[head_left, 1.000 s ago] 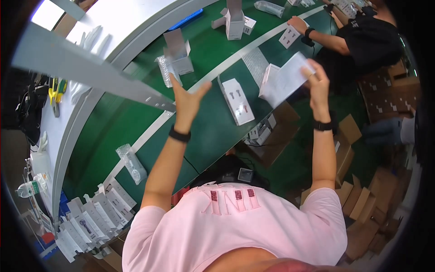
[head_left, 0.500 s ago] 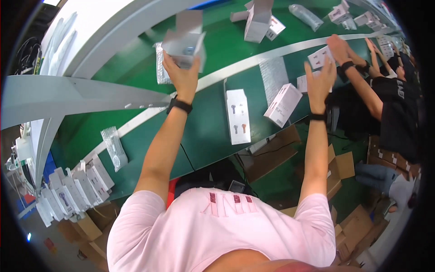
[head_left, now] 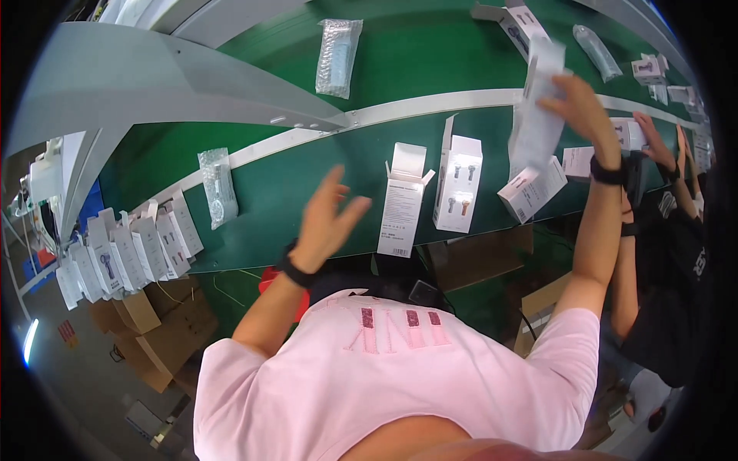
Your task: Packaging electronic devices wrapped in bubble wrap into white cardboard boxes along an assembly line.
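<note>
My left hand (head_left: 329, 223) hovers over the green table with fingers apart, holding nothing. Closest to it is a white carton (head_left: 400, 211) with its top flaps up. A second white carton (head_left: 461, 184), printed with small device pictures, stands to its right, with a flap raised. Farther right, my right hand (head_left: 582, 115) grips a white box (head_left: 540, 111), smeared by motion, above a carton lying on its side (head_left: 534, 192). Another carton with raised flaps (head_left: 525, 27) is just beyond the gripped box.
Bubble-wrapped parcels lie at the far side (head_left: 335, 61), at the left (head_left: 218, 192) and at the far right. A row of white cartons (head_left: 127, 250) stands at the left end. A grey metal beam (head_left: 192, 77) crosses the upper left. A co-worker's hand (head_left: 653, 142) works at the right.
My left hand has let go of the open carton, which now stands nearer me, and drawn back. My right hand, empty before, now grips a white box. The view has shifted.
</note>
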`<state>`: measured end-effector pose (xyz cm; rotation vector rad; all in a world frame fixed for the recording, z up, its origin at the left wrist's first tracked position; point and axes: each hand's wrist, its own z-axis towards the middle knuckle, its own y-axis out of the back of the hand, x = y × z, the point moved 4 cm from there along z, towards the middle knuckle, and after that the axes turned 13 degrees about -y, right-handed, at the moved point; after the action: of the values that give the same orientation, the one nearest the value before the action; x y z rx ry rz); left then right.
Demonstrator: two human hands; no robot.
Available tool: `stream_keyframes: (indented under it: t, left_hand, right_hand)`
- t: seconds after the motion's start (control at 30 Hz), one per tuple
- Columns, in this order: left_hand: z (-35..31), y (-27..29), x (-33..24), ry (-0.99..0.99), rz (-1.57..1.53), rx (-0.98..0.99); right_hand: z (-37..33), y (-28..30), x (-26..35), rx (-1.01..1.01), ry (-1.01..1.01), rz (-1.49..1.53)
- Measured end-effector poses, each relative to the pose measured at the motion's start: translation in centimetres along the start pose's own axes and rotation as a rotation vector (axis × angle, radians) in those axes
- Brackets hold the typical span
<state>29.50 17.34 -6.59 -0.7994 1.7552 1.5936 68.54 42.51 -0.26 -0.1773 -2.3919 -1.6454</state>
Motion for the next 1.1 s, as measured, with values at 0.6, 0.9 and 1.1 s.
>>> stream_keyframes:
  t: [0.6,0.9,1.1]
  left_hand:
    - [32.3,3.5,11.9,-0.083,0.608,0.156]
    - [21.9,22.1,24.2,0.082,-0.562,-0.226]
    - [1.4,21.6,15.5,0.389,-1.297,-0.485]
  right_hand:
    - [-3.0,-10.6,5.4,-0.208,0.31,0.356]
    - [17.3,-7.3,-11.4,-0.26,-0.267,0.19]
    - [-3.8,-4.0,1.8,-0.319,-0.188,0.301]
